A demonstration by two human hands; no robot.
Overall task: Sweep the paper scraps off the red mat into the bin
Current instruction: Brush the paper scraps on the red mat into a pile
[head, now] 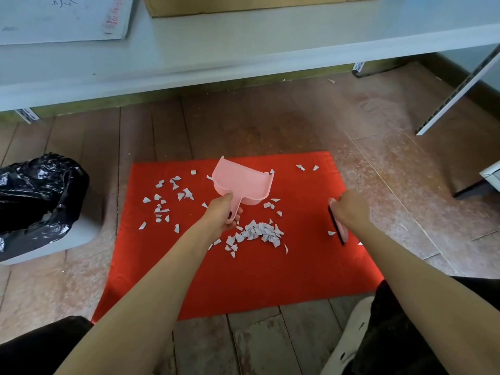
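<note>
Both hands [223, 212] [349, 208] clenched; arms outstretched

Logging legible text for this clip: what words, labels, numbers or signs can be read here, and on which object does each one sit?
None can be read.
White sheet on the grey shelf: red print along its edge and faint handwriting, both too blurred to read.
Small white tags under the shelf: dark marks, too small to read.
Pink plastic dustpan, red mat, black-bagged bin: no text visible.
</note>
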